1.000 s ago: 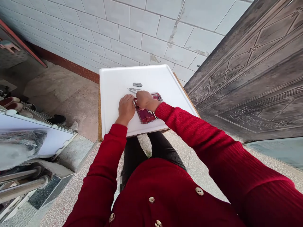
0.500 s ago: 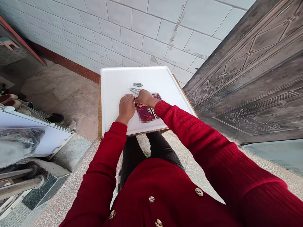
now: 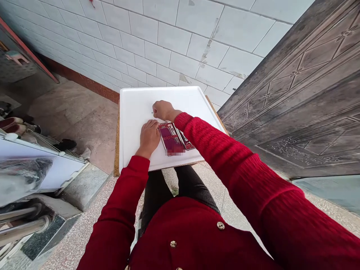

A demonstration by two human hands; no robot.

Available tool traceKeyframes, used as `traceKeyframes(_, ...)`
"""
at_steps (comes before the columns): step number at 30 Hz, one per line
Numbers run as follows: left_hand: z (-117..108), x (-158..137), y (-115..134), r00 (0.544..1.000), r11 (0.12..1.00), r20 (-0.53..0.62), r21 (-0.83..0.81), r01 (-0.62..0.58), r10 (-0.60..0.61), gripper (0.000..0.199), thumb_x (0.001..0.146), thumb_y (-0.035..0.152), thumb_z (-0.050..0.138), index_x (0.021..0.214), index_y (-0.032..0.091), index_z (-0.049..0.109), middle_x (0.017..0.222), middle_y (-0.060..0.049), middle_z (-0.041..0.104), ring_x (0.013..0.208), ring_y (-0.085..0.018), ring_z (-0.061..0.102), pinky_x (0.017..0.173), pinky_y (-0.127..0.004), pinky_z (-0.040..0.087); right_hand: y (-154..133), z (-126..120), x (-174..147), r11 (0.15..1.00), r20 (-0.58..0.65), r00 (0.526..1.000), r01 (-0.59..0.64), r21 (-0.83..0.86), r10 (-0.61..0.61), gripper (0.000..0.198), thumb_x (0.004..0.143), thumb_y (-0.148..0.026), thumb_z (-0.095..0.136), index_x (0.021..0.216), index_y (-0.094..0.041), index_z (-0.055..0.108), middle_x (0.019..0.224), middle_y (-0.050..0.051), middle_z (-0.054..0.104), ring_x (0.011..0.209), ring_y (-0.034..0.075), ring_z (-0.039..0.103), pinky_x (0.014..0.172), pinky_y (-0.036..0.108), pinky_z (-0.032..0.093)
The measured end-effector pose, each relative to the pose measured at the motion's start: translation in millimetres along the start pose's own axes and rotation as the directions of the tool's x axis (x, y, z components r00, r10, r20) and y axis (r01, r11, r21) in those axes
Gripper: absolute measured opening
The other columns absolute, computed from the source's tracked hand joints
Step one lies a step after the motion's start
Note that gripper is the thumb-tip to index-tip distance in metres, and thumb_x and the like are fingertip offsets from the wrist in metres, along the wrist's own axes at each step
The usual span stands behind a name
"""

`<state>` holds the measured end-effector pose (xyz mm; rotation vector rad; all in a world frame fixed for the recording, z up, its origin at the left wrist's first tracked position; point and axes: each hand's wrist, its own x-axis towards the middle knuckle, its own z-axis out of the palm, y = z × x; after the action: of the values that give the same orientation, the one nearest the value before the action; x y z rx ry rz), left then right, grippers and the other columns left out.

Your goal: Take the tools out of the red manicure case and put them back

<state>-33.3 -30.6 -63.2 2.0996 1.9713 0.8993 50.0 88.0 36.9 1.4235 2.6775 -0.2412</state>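
Note:
An open manicure case [image 3: 173, 144] with a purple-red lining and elastic loops lies on a white tray-like tabletop [image 3: 132, 150]. Slim metal tools sit in its far end and in its right half. My left hand [image 3: 150, 137] is at the case's left edge, fingers bent together over its far left corner, holding it. Beyond the case, my right hand [image 3: 163, 109] is closed low over the white surface. A tiny metal tip shows at its left side; whatever else is in or under the fingers is hidden. My right forearm covers part of the case.
A tiled wall [image 3: 180, 52] rises behind the table. To the right stands a dark carved metal door [image 3: 295, 93]. On the left are a rack with shoes [image 3: 17, 125] and a white-sided cabinet [image 3: 67, 163].
My right hand has moved from the case away from me, to where the loose metal tools lay, and now covers them. My left hand stays at the case's edge.

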Motion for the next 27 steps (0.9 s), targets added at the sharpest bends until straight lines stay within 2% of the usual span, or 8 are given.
traceKeyframes(4,1,0,-2,1.0,1.0,-0.003,-0.007,0.0,0.0,0.047,0.095,0.01,0.042,0.131,0.018,0.071,0.147,-0.011,0.068,0.146,-0.028,0.054,0.129,-0.052,0.037,7,5,-12,0.998,-0.021,0.998,-0.055,0.009,0.055,0.029,0.096,-0.016,0.063,0.12,-0.012,0.079,0.121,0.014,0.079,0.112,0.028,0.074,0.09,0.032,0.057)
traceKeyframes(7,2,0,-3,1.0,1.0,0.004,-0.003,0.0,0.0,0.047,0.096,0.01,0.042,0.133,0.018,0.07,0.148,-0.011,0.067,0.147,-0.029,0.053,0.128,-0.052,0.038,22,6,-41,0.994,-0.057,0.994,-0.084,0.066,0.088,0.025,0.097,-0.023,0.064,0.113,-0.014,0.081,0.116,0.012,0.081,0.107,0.026,0.074,0.087,0.03,0.056)
traceKeyframes(10,3,0,-4,1.0,1.0,-0.001,-0.001,-0.004,0.004,0.046,0.097,0.012,0.042,0.133,0.017,0.07,0.148,-0.012,0.067,0.146,-0.029,0.053,0.127,-0.051,0.039,34,12,-78,0.985,0.03,0.991,-0.135,0.104,0.132,0.023,0.097,-0.028,0.065,0.107,-0.016,0.083,0.108,0.011,0.083,0.099,0.024,0.075,0.083,0.029,0.055)
traceKeyframes(12,3,1,-4,1.0,1.0,-0.007,-0.004,-0.004,0.004,0.045,0.097,0.012,0.043,0.132,0.017,0.07,0.148,-0.012,0.067,0.146,-0.029,0.054,0.127,-0.051,0.039,37,19,-99,0.988,0.054,0.989,-0.138,0.066,0.134,0.023,0.098,-0.03,0.065,0.104,-0.017,0.083,0.105,0.01,0.083,0.101,0.025,0.075,0.088,0.03,0.054)
traceKeyframes(15,2,1,-4,1.0,1.0,-0.011,-0.004,-0.005,0.005,0.045,0.097,0.012,0.043,0.132,0.018,0.07,0.148,-0.012,0.067,0.147,-0.029,0.053,0.127,-0.051,0.04,30,29,-117,0.986,0.022,0.986,-0.165,0.026,0.165,0.029,0.101,-0.035,0.062,0.112,-0.016,0.081,0.114,0.014,0.082,0.109,0.029,0.075,0.089,0.033,0.055)
traceKeyframes(21,1,2,-7,1.0,1.0,-0.004,0.014,-0.021,0.021,0.045,0.096,0.01,0.042,0.131,0.016,0.07,0.147,-0.013,0.068,0.146,-0.03,0.055,0.127,-0.052,0.04,7,28,-119,0.983,0.006,0.984,-0.18,-0.033,0.18,0.031,0.103,-0.02,0.054,0.12,-0.01,0.078,0.122,0.024,0.078,0.117,0.031,0.075,0.094,0.034,0.058)
traceKeyframes(27,2,3,-11,0.999,0.999,-0.018,0.023,-0.029,0.03,0.044,0.096,0.012,0.044,0.13,0.017,0.07,0.146,-0.013,0.068,0.145,-0.03,0.055,0.126,-0.051,0.042,5,19,-110,0.993,0.043,0.992,-0.118,-0.026,0.119,0.035,0.099,-0.007,0.052,0.123,-0.009,0.077,0.124,0.023,0.078,0.12,0.032,0.075,0.095,0.036,0.059)
